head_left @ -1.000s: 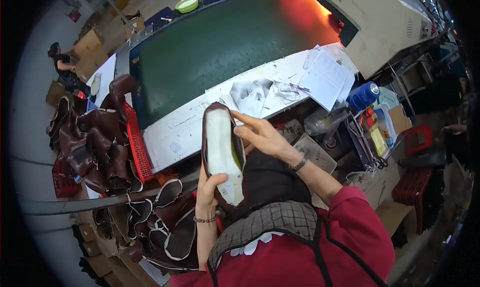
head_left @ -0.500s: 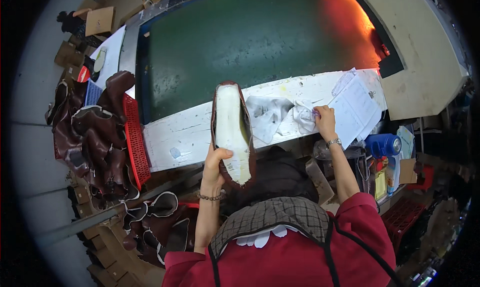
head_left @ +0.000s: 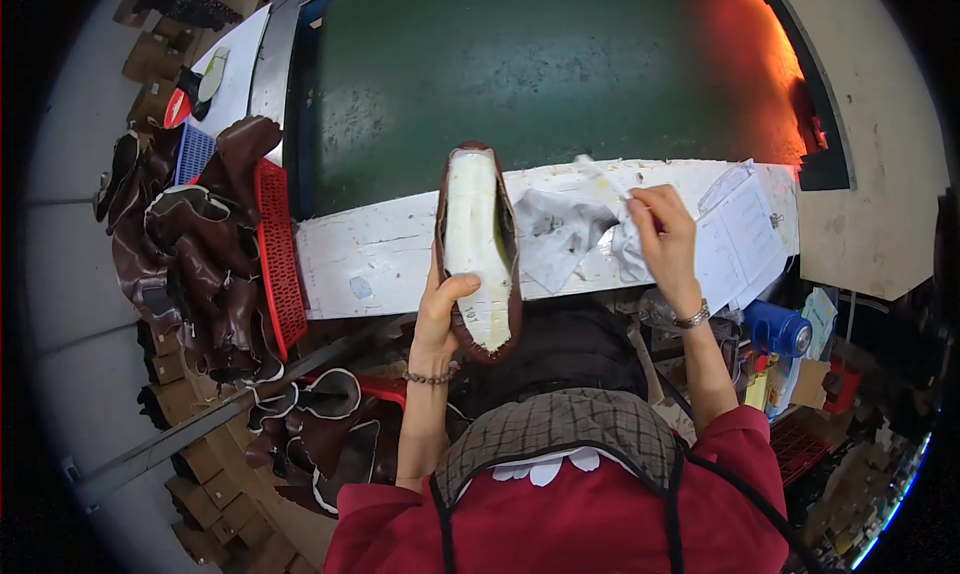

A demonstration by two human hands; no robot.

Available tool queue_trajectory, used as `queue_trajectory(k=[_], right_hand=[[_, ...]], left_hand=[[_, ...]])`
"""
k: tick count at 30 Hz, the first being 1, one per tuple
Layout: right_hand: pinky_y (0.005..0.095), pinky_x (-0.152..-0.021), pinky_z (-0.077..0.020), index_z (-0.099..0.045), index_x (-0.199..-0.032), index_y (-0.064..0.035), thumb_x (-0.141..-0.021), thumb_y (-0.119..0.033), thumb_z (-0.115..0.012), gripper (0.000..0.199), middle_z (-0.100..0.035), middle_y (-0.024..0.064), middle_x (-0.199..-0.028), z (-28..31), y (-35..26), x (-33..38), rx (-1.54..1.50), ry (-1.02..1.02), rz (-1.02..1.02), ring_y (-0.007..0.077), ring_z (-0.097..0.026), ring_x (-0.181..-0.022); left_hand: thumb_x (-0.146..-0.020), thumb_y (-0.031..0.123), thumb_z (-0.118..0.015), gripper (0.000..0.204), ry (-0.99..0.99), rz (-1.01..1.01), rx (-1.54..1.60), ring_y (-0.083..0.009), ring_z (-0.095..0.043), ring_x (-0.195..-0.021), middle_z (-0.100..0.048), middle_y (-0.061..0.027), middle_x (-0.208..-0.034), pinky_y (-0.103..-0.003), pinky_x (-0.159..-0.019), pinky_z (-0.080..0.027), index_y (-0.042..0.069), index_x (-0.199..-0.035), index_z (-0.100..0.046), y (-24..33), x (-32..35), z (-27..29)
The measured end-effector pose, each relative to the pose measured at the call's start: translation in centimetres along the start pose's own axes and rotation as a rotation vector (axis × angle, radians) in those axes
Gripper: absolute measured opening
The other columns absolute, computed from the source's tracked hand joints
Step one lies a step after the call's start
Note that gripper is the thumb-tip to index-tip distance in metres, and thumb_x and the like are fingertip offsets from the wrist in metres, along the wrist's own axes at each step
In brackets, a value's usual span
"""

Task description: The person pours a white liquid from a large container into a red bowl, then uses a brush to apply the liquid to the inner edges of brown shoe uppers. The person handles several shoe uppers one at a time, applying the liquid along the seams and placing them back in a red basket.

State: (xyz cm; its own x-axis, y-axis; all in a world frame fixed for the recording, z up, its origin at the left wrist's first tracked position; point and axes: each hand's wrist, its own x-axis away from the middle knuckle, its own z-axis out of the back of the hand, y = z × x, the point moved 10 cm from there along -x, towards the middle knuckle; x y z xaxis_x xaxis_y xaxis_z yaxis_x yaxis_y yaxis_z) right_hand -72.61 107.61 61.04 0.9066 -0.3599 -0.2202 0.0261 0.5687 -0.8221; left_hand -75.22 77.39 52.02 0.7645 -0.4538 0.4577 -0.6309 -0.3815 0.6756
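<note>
A brown leather shoe upper [head_left: 510, 259] shows its long whitish underside toward me. My left hand [head_left: 440, 309] grips it low on its left side, the thumb lying across the pale surface. To its right, my right hand [head_left: 664, 229] pinches a thin whitish stick [head_left: 600, 179]. That stick is blurred by motion and points up to the left, so its exact kind cannot be made out. Under and beside the right fingers lies a smudged, crumpled white cloth [head_left: 560, 236] on the white worktop ledge [head_left: 370, 259].
Beyond the ledge spreads a dark green belt [head_left: 480, 74], glowing orange-red at its right opening [head_left: 790, 94]. A red basket [head_left: 277, 259] heaped with brown leather uppers [head_left: 185, 244] stands left. Papers [head_left: 735, 244] and a blue flask [head_left: 778, 328] are at right.
My right hand has come up off the crumpled cloth with the whitish stick in its fingers. The shoe upper stays in my left hand, and the whole view has shifted slightly.
</note>
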Motion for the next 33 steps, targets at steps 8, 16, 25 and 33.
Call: queue_trajectory(k=[8,16,25,33], right_hand=[[0.0256,-0.054,-0.0447,-0.073,-0.102,-0.0029,-0.086,-0.004,-0.071,0.016,-0.063,0.0063,-0.084,-8.2,-11.0,0.0,-0.152,-0.194,0.165,0.0135,-0.057,-0.062],[0.0260,-0.064,-0.0435,-0.071,-0.103,-0.0031,-0.088,-0.005,-0.067,0.015,-0.060,0.0061,-0.087,-5.3,2.7,1.7,0.099,-0.055,-0.013,0.0144,-0.058,-0.076],[0.0404,-0.088,-0.0446,-0.072,-0.103,-0.0036,-0.085,-0.012,-0.072,0.020,-0.069,0.0121,-0.095,-9.2,15.5,5.1,0.433,-0.473,0.195,0.0287,-0.060,-0.091],[0.0327,-0.065,-0.0479,-0.069,-0.112,0.0014,-0.094,-0.020,-0.068,0.028,-0.065,0.0094,-0.088,-13.5,0.6,3.2,0.167,-0.480,0.500,0.0172,-0.056,-0.072]], left_hand=[[-0.093,0.025,-0.067,0.081,-0.043,-0.143,0.022,-0.0216,-0.040,-0.135,-0.037,-0.0109,-0.151,-0.035,-0.111,-0.035,0.007,-0.156,-0.020,2.5,3.1,0.0],[-0.066,-0.001,-0.064,0.089,0.335,-0.461,-0.734,-0.0256,-0.051,-0.125,-0.052,-0.0170,-0.137,-0.033,-0.104,-0.041,0.000,-0.149,-0.034,7.3,1.9,5.0],[-0.075,0.004,-0.065,0.076,0.750,-0.493,-1.077,-0.0518,-0.052,-0.104,-0.047,-0.0330,-0.120,-0.054,-0.086,-0.047,0.020,-0.146,-0.040,1.2,0.2,11.3],[-0.080,0.009,-0.062,0.054,0.527,-0.371,-1.028,-0.0369,-0.059,-0.105,-0.060,-0.0187,-0.111,-0.047,-0.093,-0.047,0.008,-0.134,-0.052,-8.4,17.9,5.8]])
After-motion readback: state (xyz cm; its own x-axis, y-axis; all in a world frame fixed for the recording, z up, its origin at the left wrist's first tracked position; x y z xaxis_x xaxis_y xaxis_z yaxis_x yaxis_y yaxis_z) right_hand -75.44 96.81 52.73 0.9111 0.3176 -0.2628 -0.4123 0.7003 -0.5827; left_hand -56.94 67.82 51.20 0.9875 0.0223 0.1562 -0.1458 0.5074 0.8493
